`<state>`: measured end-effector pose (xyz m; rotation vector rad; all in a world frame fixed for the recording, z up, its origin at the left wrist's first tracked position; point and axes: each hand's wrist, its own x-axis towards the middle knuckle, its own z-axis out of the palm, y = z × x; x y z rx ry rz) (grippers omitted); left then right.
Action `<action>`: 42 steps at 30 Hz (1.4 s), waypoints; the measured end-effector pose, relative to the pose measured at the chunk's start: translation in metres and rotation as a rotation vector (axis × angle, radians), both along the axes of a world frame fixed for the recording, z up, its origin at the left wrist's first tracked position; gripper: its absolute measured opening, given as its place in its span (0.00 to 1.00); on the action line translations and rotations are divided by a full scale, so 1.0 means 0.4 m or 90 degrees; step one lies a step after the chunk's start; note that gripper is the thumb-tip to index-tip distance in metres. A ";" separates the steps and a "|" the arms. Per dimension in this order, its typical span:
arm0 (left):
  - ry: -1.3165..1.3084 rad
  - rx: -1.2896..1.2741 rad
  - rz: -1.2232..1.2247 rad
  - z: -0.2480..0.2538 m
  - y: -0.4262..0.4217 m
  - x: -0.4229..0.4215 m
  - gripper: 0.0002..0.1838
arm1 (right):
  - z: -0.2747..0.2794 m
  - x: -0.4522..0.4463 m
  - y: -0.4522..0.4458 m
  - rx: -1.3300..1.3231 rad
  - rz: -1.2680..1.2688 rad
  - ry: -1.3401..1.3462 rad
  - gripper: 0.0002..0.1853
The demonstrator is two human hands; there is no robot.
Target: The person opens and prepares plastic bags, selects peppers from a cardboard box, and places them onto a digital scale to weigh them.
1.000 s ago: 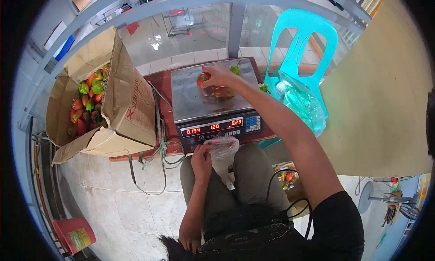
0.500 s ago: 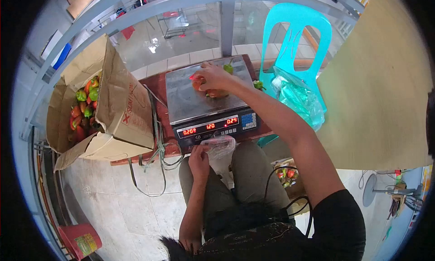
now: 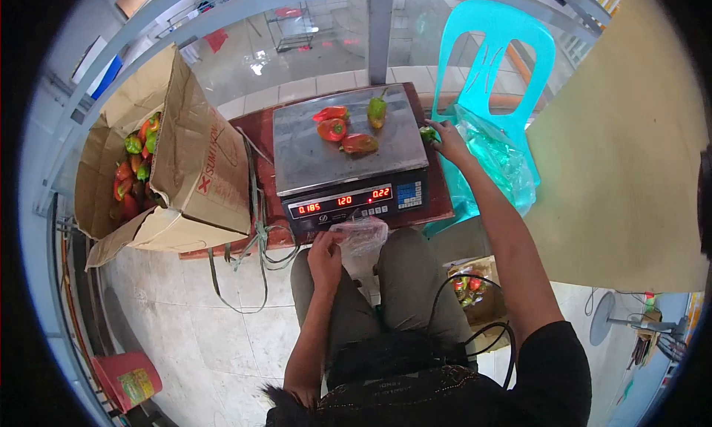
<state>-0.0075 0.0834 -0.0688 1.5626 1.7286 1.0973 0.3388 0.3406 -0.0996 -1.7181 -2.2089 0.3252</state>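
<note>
A digital scale (image 3: 297,163) with a metal plate stands in front of me, its red display (image 3: 340,201) lit. Several peppers lie on the plate: a few red ones, such as the red pepper (image 3: 331,129), and a green pepper (image 3: 377,112). Just past the plate's right edge, my right hand (image 3: 451,141) has its fingers closed on another green pepper (image 3: 428,134). Down by my lap, my left hand (image 3: 325,260) pinches the edge of a clear plastic bag (image 3: 360,236), which hangs below the scale's front.
At left stands an open cardboard box (image 3: 211,182) holding many red and green peppers. A turquoise plastic chair (image 3: 545,63) with a green plastic bag (image 3: 493,160) is at right. String (image 3: 259,241) hangs off the red table (image 3: 245,123). A smaller box (image 3: 489,304) of peppers sits below.
My right hand has moved right, from the red peppers on the plate to the green pepper at the scale's side. The first reading dropped from 0.209 to 0.185. My left hand stays with the bag.
</note>
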 end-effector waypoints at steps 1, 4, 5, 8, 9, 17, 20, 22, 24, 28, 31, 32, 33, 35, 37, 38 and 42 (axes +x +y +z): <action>-0.002 0.013 -0.001 -0.009 -0.002 -0.005 0.14 | 0.002 -0.012 0.000 -0.020 0.000 -0.008 0.36; -0.003 0.036 -0.011 -0.030 0.004 -0.015 0.14 | -0.038 -0.037 0.016 0.004 -0.018 -0.046 0.31; 0.001 0.025 -0.012 -0.028 0.003 -0.015 0.14 | -0.061 -0.040 0.025 0.013 -0.026 -0.046 0.30; -0.009 -0.013 -0.012 -0.006 0.003 -0.005 0.13 | -0.092 -0.047 0.035 0.035 -0.057 -0.041 0.27; -0.015 -0.027 -0.011 -0.002 0.002 -0.003 0.13 | -0.090 -0.054 0.034 0.042 -0.067 -0.038 0.25; -0.067 0.023 -0.027 -0.020 -0.010 -0.019 0.13 | -0.102 -0.024 0.046 0.026 -0.167 0.292 0.20; -0.050 0.026 -0.032 -0.032 -0.007 -0.018 0.13 | 0.027 -0.048 0.014 0.091 -0.185 0.409 0.19; -0.054 0.031 -0.033 -0.030 -0.007 -0.014 0.13 | 0.101 -0.087 -0.004 0.180 -0.070 0.509 0.20; -0.070 0.035 -0.033 -0.015 -0.008 -0.009 0.14 | 0.187 -0.165 -0.024 0.171 0.031 0.531 0.22; -0.061 0.045 -0.028 -0.022 -0.015 -0.018 0.15 | 0.324 -0.341 -0.065 0.147 0.111 0.279 0.23; -0.069 0.053 -0.017 -0.009 -0.021 -0.025 0.15 | 0.327 -0.409 -0.066 0.148 0.136 0.087 0.24; -0.077 0.063 -0.016 -0.004 -0.024 -0.026 0.15 | 0.322 -0.422 -0.067 0.157 0.145 0.030 0.24; -0.085 0.073 -0.016 0.000 -0.026 -0.028 0.15 | 0.323 -0.432 -0.071 0.148 0.143 0.015 0.24; -0.088 0.047 -0.013 -0.004 -0.026 -0.031 0.15 | 0.326 -0.439 -0.077 0.129 0.134 -0.019 0.24; -0.085 0.037 -0.014 -0.012 -0.024 -0.028 0.14 | 0.304 -0.429 -0.054 0.185 0.189 -0.029 0.23; -0.080 0.042 -0.015 -0.016 -0.022 -0.027 0.14 | 0.296 -0.419 -0.038 0.212 0.215 -0.035 0.22; -0.080 0.032 -0.015 -0.015 -0.015 -0.026 0.13 | 0.316 -0.373 0.046 0.021 0.210 0.193 0.20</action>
